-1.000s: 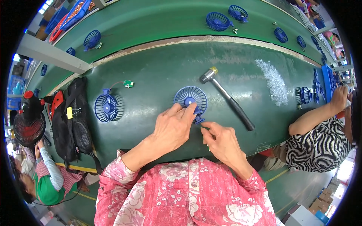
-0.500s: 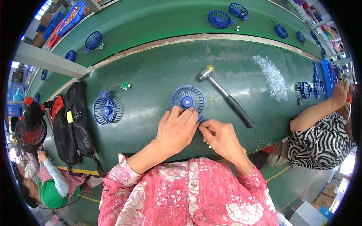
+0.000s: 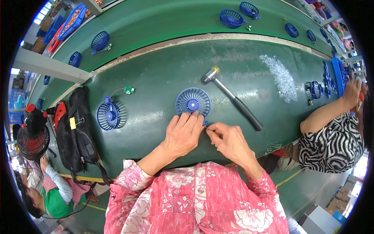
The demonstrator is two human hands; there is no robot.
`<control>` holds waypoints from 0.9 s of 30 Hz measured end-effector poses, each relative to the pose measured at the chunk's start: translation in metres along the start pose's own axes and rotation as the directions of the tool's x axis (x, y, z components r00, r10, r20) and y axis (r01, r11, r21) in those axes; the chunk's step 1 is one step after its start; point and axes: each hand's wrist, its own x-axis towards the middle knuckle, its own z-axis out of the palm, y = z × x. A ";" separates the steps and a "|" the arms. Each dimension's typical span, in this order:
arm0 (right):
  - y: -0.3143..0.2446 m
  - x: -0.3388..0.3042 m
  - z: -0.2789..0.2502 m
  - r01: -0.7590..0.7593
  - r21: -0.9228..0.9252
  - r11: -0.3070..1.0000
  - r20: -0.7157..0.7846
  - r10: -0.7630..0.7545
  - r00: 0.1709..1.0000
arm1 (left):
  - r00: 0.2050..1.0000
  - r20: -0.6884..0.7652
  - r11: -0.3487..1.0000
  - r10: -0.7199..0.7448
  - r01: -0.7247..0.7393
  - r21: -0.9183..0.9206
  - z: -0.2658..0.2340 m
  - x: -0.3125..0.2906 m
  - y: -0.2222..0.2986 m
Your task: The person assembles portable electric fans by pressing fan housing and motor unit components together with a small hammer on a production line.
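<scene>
- Head view showed the blue fan cage (image 3: 193, 102) on the table (image 3: 152, 74), in front of the person, with its lower edge under the left hand (image 3: 183, 132).
- One second before, the left hand reached nearer to the hub, and more of the blue tail piece (image 3: 205, 123) was seen; now its fingers lay side by side over the lower rim, and only a small tip came out.
- The left hand was closed on the cage edge; its grip underneath was hidden.
- The right hand (image 3: 233, 142) kept thumb and forefinger pinched beside that tip, on a thin piece (image 3: 207, 127), perhaps a wire, too small to tell surely.
- A bit of green board (image 3: 217, 148) showed below this pinch.
- Compared with half a second before, both hands had hardly moved; this suggested steady holding by the left and fine work by the right.
- The hammer (image 3: 243, 108) lay untouched at the right of the cage.
</scene>
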 end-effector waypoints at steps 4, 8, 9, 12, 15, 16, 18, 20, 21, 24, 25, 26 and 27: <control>0.006 0.000 0.002 0.039 -0.059 0.997 -0.016 -0.040 0.999 | 1.000 0.016 1.000 0.003 -0.002 -0.012 0.001 -0.001 -0.001; 0.006 0.000 0.001 0.109 -0.111 0.988 -0.079 -0.118 0.990 | 1.000 0.023 0.997 -0.007 0.008 -0.071 -0.002 0.001 -0.003; 0.006 0.000 0.001 0.143 -0.133 0.981 -0.101 -0.156 0.982 | 1.000 0.022 0.998 -0.005 0.006 -0.070 -0.003 0.001 -0.003; 0.004 0.000 0.000 0.171 -0.162 0.972 -0.131 -0.193 0.972 | 1.000 0.016 0.990 -0.020 0.022 -0.139 -0.007 0.001 -0.007; 0.004 0.001 -0.001 0.194 -0.112 0.975 -0.126 -0.208 0.970 | 0.999 0.028 0.978 -0.033 0.038 -0.206 -0.016 0.005 -0.009; 0.003 0.001 -0.001 0.199 -0.112 0.974 -0.128 -0.213 0.969 | 0.998 0.045 0.971 -0.043 0.053 -0.234 -0.019 0.005 -0.010; 0.001 0.000 -0.003 0.200 -0.046 0.979 -0.116 -0.204 0.972 | 0.997 0.059 0.964 -0.052 0.065 -0.258 -0.028 0.006 -0.012; -0.003 -0.001 -0.004 0.249 -0.056 0.967 -0.133 -0.254 0.958 | 0.993 0.101 0.952 -0.057 0.084 -0.296 -0.038 0.010 -0.014; -0.005 -0.002 -0.004 0.290 -0.065 0.955 -0.148 -0.296 0.943 | 0.994 0.096 0.954 -0.057 0.083 -0.289 -0.040 0.011 -0.014; -0.010 -0.003 -0.004 0.281 -0.094 0.955 -0.113 -0.291 0.950 | 0.994 0.098 0.949 -0.047 0.075 -0.306 -0.047 0.011 -0.018; -0.009 -0.003 -0.004 0.286 -0.094 0.953 -0.113 -0.296 0.948 | 0.993 0.109 0.943 -0.050 0.083 -0.324 -0.048 0.012 -0.018; -0.008 -0.002 -0.005 0.309 -0.096 0.946 -0.122 -0.319 0.940 | 0.991 0.121 0.935 -0.053 0.091 -0.341 -0.049 0.013 -0.018; -0.008 -0.002 -0.004 0.330 -0.099 0.939 -0.130 -0.341 0.931 | 0.991 0.119 0.937 -0.053 0.091 -0.338 -0.050 0.013 -0.018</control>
